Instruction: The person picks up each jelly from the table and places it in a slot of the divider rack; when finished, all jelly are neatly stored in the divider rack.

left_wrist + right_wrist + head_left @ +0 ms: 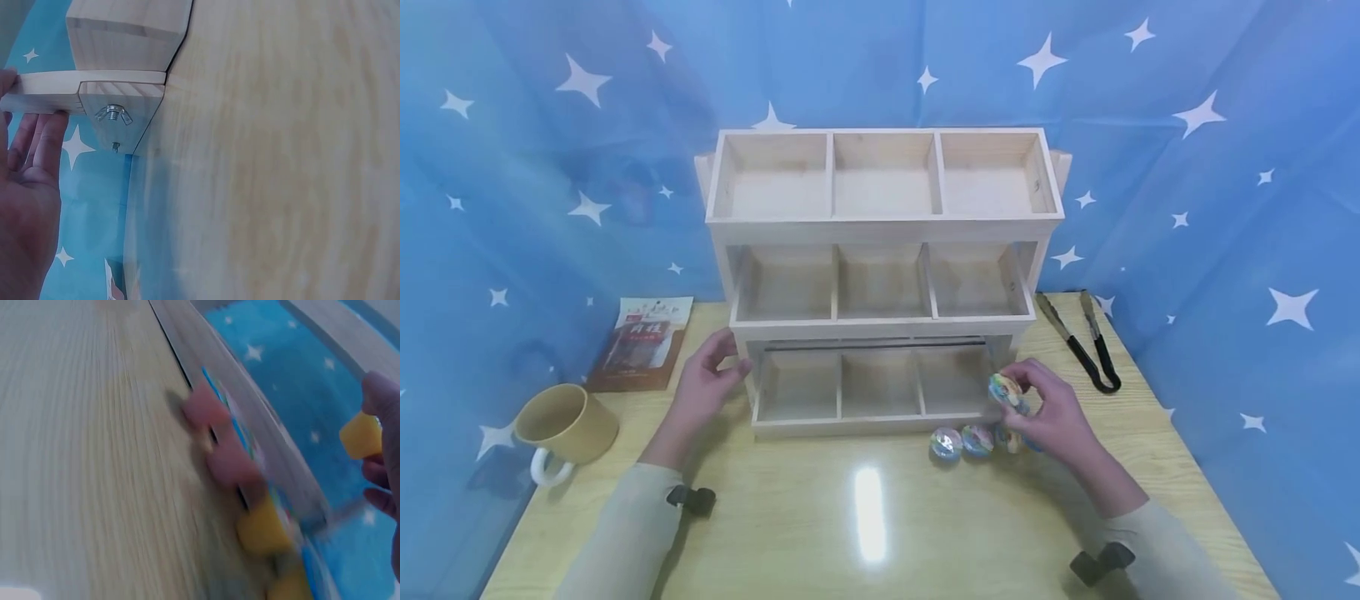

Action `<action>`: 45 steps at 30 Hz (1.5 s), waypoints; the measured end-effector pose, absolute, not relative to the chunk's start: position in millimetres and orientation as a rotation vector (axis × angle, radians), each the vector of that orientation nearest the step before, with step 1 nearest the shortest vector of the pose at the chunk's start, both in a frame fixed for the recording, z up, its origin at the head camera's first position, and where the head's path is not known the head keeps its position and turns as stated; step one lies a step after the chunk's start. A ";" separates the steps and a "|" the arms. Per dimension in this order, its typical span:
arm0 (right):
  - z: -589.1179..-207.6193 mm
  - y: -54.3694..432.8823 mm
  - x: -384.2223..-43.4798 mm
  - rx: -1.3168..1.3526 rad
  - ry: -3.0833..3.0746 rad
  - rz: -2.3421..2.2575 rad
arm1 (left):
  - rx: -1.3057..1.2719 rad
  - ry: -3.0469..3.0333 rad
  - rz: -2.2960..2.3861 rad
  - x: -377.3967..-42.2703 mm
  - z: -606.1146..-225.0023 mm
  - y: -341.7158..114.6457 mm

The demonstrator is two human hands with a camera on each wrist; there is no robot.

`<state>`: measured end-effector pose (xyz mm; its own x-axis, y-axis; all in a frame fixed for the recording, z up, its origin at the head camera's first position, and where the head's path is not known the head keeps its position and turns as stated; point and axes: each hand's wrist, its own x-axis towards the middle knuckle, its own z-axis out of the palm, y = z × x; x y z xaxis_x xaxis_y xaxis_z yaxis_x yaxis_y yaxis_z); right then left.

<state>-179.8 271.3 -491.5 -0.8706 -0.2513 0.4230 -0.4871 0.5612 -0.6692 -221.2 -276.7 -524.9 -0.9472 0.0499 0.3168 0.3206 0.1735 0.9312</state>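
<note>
A pale wooden three-tier rack point(883, 427) stands on the table, each tier divided into three compartments. My left hand point(703, 385) is at its lower left side. In the left wrist view, thumb and fingers lie on opposite faces of a wooden side post point(47, 103), pinching it. My right hand point(1051, 417) holds a small jelly cup point(1004, 388) with a colourful lid, just off the rack's lower right corner. Yellow contents show in that cup point(362, 435) in the right wrist view. Along the rack's front base sits a row of several similar cups point(946, 444), pink point(205, 409) and yellow point(265, 528).
At the left stands a tan mug point(568, 425) with a white handle. Behind it lies a brown and white packet point(643, 346). Tongs point(1084, 354) with black handles lie right of the rack. A blue star-patterned curtain point(1210, 208) surrounds the table.
</note>
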 end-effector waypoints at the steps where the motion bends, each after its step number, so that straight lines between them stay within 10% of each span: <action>1: -489.4 263.9 -181.5 0.622 -2.528 1.217 | -0.356 -2.228 -1.860 -222.1 -524.1 -275.9; 45: -490.3 19.2 -247.1 1.471 -2.818 1.365 | -0.261 -2.300 -1.862 -220.2 -518.4 -271.9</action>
